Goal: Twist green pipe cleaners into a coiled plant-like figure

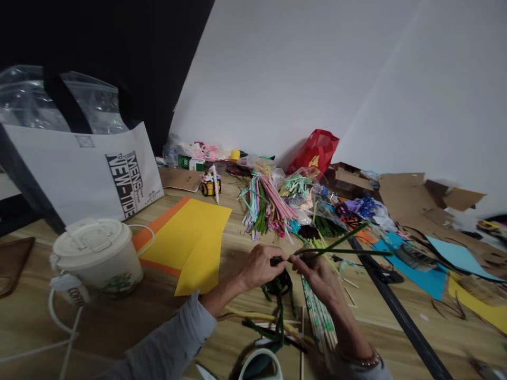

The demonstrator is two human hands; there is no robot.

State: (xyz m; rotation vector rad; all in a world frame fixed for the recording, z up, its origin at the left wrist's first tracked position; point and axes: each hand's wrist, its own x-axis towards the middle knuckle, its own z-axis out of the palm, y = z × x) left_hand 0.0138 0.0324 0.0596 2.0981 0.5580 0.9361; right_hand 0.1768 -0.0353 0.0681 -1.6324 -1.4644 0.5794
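Near the middle of the table, my left hand [264, 265] pinches one end of a dark green pipe cleaner. My right hand [320, 277] grips the same green pipe cleaners [352, 252] close by, their two free lengths reaching out to the right. Just below my fingers is a dark green figure of bent pipe cleaners [279, 287], with strands hanging down; whether it joins the held piece I cannot tell. Under my right wrist lie green-and-white printed paper-wrapped sticks [319, 316]. A white cup [261, 365] stands at the near edge of view.
Yellow paper [198, 227] and a lidded white pot [97, 256] with a cord lie left, before a white bag [79, 174]. Bundled pastel pipe cleaners [269, 206] lie behind my hands. A black strip [400, 311], blue sheets [423, 274] and cardboard boxes [412, 195] are right.
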